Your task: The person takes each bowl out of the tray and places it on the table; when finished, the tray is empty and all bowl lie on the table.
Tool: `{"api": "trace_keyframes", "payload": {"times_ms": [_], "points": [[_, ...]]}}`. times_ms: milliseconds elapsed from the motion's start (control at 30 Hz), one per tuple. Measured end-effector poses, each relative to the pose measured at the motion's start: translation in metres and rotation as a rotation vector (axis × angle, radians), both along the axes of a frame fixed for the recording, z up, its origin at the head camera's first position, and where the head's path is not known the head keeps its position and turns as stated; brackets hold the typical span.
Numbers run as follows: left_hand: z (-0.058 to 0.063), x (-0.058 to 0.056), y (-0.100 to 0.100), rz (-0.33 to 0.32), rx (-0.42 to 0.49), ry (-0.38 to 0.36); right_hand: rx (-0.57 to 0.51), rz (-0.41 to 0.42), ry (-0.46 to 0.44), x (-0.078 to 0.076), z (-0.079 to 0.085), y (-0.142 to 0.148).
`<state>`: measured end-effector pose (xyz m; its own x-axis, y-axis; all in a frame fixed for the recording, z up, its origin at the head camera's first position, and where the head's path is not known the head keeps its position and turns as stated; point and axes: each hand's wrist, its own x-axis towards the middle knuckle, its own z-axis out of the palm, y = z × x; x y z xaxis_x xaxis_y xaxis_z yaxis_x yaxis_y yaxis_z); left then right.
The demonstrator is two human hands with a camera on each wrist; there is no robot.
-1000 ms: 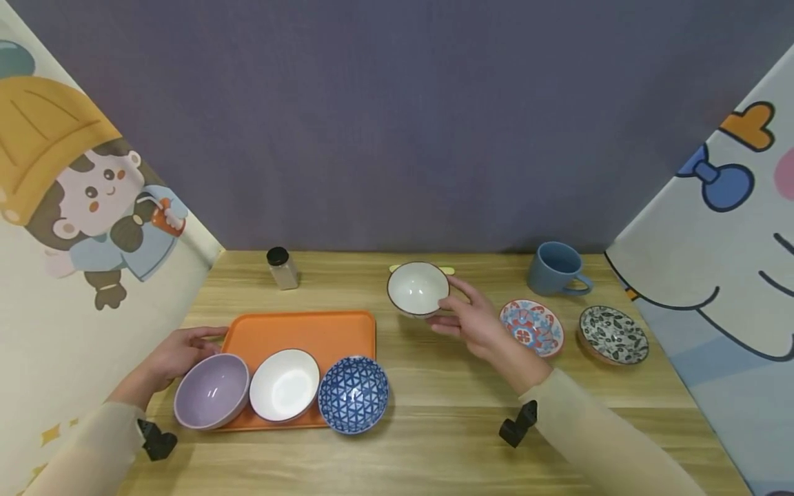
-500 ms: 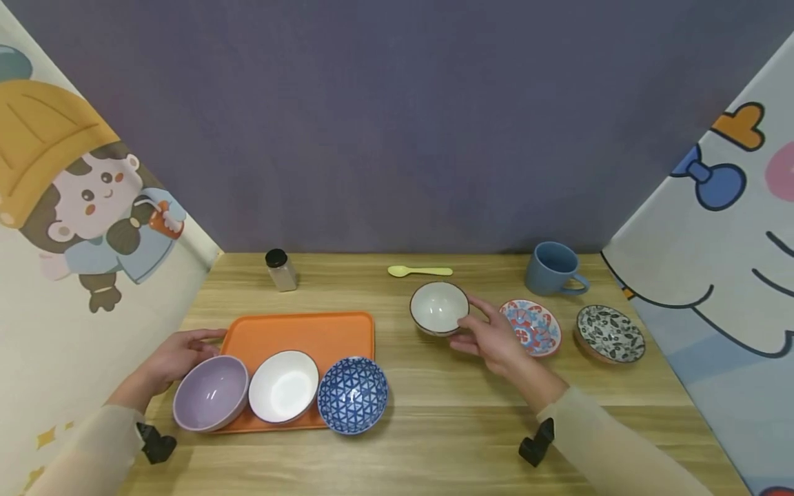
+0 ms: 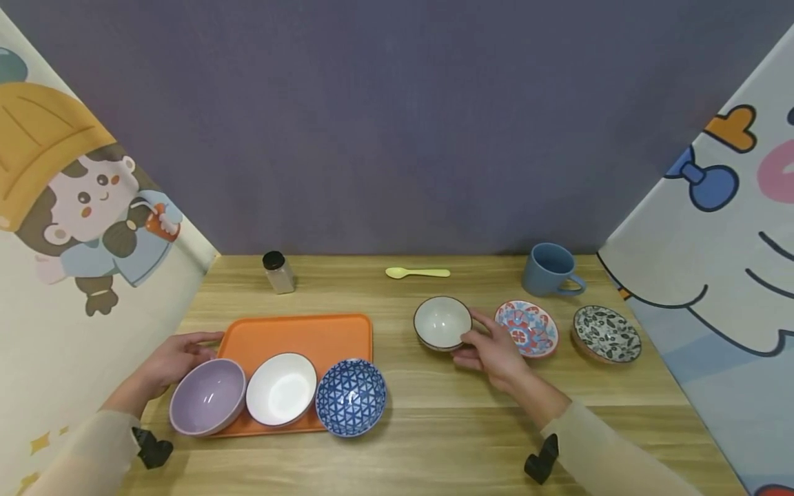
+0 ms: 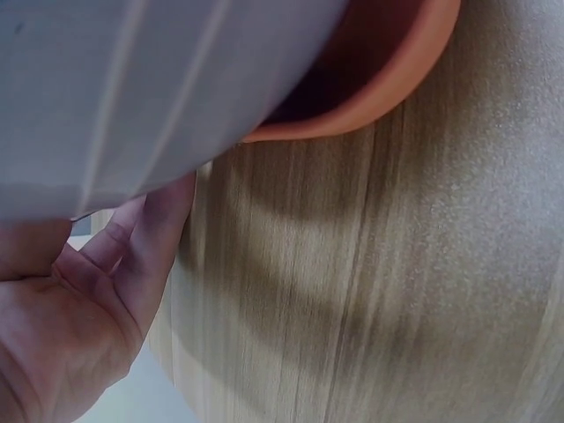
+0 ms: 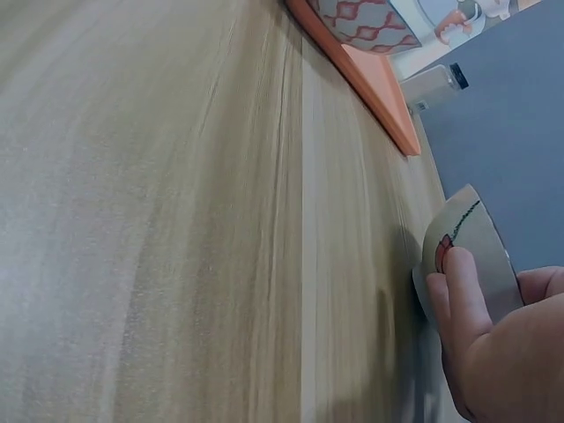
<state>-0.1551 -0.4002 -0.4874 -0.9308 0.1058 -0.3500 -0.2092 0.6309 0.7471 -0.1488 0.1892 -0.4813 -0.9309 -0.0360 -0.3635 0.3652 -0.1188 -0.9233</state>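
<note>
My right hand (image 3: 495, 355) pinches the right rim of a small white bowl (image 3: 442, 322) with a dark edge, its thumb at the rim and fingers along the outer wall. The right wrist view shows this bowl (image 5: 471, 242) with a painted line and red mark outside, close over the tabletop. My left hand (image 3: 176, 359) rests at the left edge of the orange tray (image 3: 298, 334), fingers reaching along it behind the purple bowl (image 3: 209, 398). That bowl partly hides the hand (image 4: 97, 300) in the left wrist view.
A white bowl (image 3: 282, 389) and a blue patterned bowl (image 3: 351, 397) line the tray's front. Behind are a black-capped jar (image 3: 279, 273) and a yellow spoon (image 3: 418, 273). A blue mug (image 3: 548, 270), a red-and-blue dish (image 3: 527, 327) and a leaf-patterned bowl (image 3: 606, 334) stand right.
My right hand has brought the small white bowl toward me and a little right, away from the spoon it had partly covered. My left hand stays at the tray.
</note>
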Motion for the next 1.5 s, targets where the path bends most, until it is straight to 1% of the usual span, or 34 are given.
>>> {"api": "trace_keyframes", "payload": {"times_ms": [133,367,633,800,967,1100,1167,1367,1500], "points": [[0.0,0.001,0.0,-0.001,0.004,0.002,-0.012,0.003,-0.009,0.001,-0.002,0.001],[0.0,0.0,-0.001,0.0,0.009,-0.003,-0.027,0.039,0.0,0.006,0.0,0.001],[0.004,0.001,-0.001,0.004,-0.009,-0.008,-0.017,0.03,0.014,0.011,-0.002,0.0],[0.003,0.001,-0.001,0.0,0.014,-0.011,-0.024,0.039,0.013,0.015,-0.004,0.001],[0.001,0.001,0.001,-0.008,0.022,-0.009,-0.008,0.074,-0.007,0.018,0.001,0.003],[0.0,0.0,0.001,-0.016,0.006,0.004,0.023,0.118,-0.035,0.021,0.009,0.007],[0.0,0.0,0.002,-0.02,0.0,0.012,0.052,0.133,-0.033,0.023,0.013,0.01],[0.001,-0.001,0.001,-0.021,0.01,0.013,0.217,0.163,0.063,0.026,0.028,0.022],[0.002,0.0,0.001,-0.012,0.017,0.001,0.277,0.186,0.109,0.026,0.039,0.028]]}}
